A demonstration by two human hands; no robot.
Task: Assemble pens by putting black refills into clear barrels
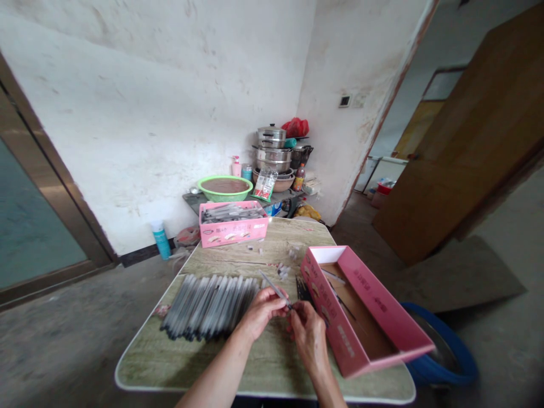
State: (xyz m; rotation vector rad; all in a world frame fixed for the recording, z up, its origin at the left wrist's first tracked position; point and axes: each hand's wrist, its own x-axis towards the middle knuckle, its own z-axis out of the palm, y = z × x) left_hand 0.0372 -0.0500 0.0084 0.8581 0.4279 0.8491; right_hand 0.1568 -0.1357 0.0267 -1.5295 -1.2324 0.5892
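A slim pen with a clear barrel and a dark end slants between my hands above the table. My left hand pinches its barrel. At the dark lower end, the fingers of my right hand are closed; the exact grip is partly hidden. To the left lies a wide row of similar clear pens, their black ends toward me. Thin black pieces lie just beyond my right hand, against an open pink box holding a few thin sticks. Small pale pieces are scattered beyond my hands.
Another pink box, full of pens, stands at the far edge of the wood-patterned table. Behind it, a low stand carries a green basin and stacked steel pots. A blue tub sits on the floor at right.
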